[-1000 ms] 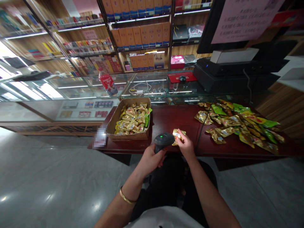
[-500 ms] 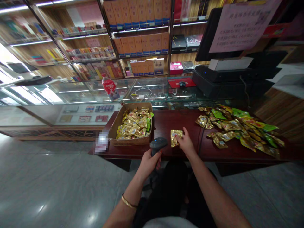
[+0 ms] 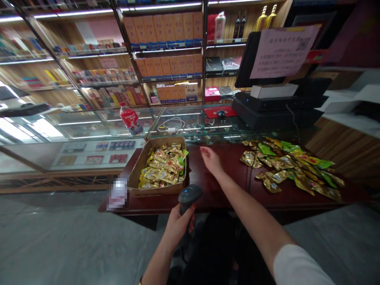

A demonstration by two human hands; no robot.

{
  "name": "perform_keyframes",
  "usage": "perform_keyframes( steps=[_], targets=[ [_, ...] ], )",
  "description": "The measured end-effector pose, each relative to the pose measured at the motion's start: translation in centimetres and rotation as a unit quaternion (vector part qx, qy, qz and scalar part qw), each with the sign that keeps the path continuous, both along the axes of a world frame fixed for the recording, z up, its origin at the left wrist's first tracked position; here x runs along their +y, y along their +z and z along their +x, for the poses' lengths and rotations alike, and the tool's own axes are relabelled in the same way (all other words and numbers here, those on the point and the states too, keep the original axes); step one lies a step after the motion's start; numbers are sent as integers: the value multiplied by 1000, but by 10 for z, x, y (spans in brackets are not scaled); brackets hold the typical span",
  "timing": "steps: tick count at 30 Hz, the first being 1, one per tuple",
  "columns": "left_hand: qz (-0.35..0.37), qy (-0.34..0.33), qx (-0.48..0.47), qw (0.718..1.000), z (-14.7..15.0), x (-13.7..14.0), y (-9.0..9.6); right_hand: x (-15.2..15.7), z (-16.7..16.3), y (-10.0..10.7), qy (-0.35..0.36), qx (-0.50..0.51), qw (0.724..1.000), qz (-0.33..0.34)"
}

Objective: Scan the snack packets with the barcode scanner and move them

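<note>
My left hand (image 3: 178,223) is wrapped round the handle of a dark barcode scanner (image 3: 190,194), which is held over the counter's front edge. Its head is turned up and shows a small blue light. My right hand (image 3: 211,160) is above the dark red counter, to the right of a cardboard box (image 3: 186,180). The fingers of that hand are curled together, and no packet shows in them. Gold and green snack packets (image 3: 163,166) fill the box. More gold, green and yellow packets (image 3: 285,162) lie in a loose pile on the right.
A cable crosses the dark red counter (image 3: 219,190) left of the pile. Behind stand a glass display case (image 3: 190,118), a red-labelled bottle (image 3: 130,118), a mouse (image 3: 221,113) on a red mat and a monitor (image 3: 247,59). A blurred-out item (image 3: 118,194) lies at the front-left corner.
My right hand has moved left and away from me, towards the box, and the gold packet it held is out of it. The scanner stays in my left hand. The view has shifted.
</note>
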State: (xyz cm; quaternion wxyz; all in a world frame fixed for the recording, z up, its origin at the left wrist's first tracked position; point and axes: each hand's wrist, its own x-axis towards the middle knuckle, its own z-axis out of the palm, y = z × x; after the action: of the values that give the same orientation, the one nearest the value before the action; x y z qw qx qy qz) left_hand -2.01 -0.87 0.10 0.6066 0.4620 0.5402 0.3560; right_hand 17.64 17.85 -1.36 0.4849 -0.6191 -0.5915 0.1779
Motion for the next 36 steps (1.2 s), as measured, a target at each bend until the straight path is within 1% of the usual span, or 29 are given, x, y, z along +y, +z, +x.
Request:
perform_keyframes(
  steps=[2, 4, 6, 7, 9, 12, 15, 17, 19, 21, 22, 24, 26, 28, 31, 33, 36],
  targets=[
    [-7, -1, 1, 1000, 2, 0, 2, -8, 56, -9, -81, -38, 996, -16],
    [-12, -3, 5, 1000, 5, 1, 5, -16, 108, -18, -158, -77, 984, -39],
    [-13, -11, 14, 1000, 8, 2, 7, -23, 147, -26, -216, -122, 966, -76],
    [-12, -16, 19, 1000, 9, 2, 8, -26, 161, -30, -237, -147, 955, -99],
    [-7, -25, 27, 999, 13, 2, 10, -32, 178, -38, -264, -190, 935, -141],
    [9, -40, 29, 999, 17, 1, 13, -40, 185, -44, -278, -228, 916, -178],
    [17, -50, 30, 998, 20, -2, 18, -46, 185, -41, -279, -261, 904, -194],
    [17, -55, 36, 998, 22, -6, 22, -50, 185, -33, -277, -276, 900, -193],
    [18, -60, 40, 997, 23, -9, 25, -56, 183, -24, -278, -296, 896, -177],
    [19, -61, 39, 997, 24, -13, 28, -66, 175, -15, -270, -324, 896, -142],
    [20, -61, 38, 997, 25, -15, 29, -72, 168, -12, -258, -334, 900, -115],
    [24, -56, 34, 998, 27, -17, 32, -86, 145, -11, -217, -325, 919, -57],
    [25, -45, 27, 998, 29, -18, 36, -102, 114, -19, -167, -277, 946, -26],
    [22, -33, 22, 999, 32, -18, 41, -117, 81, -33, -119, -213, 969, -31],
    [20, -26, 17, 999, 32, -17, 48, -131, 43, -56, -64, -114, 991, -23],
    [23, -27, 17, 999, 31, -16, 51, -135, 32, -65, -35, -63, 997, -5],
    [29, -22, 23, 999, 27, -15, 51, -135, 32, -68, -2, -26, 999, 19]
  ],
)
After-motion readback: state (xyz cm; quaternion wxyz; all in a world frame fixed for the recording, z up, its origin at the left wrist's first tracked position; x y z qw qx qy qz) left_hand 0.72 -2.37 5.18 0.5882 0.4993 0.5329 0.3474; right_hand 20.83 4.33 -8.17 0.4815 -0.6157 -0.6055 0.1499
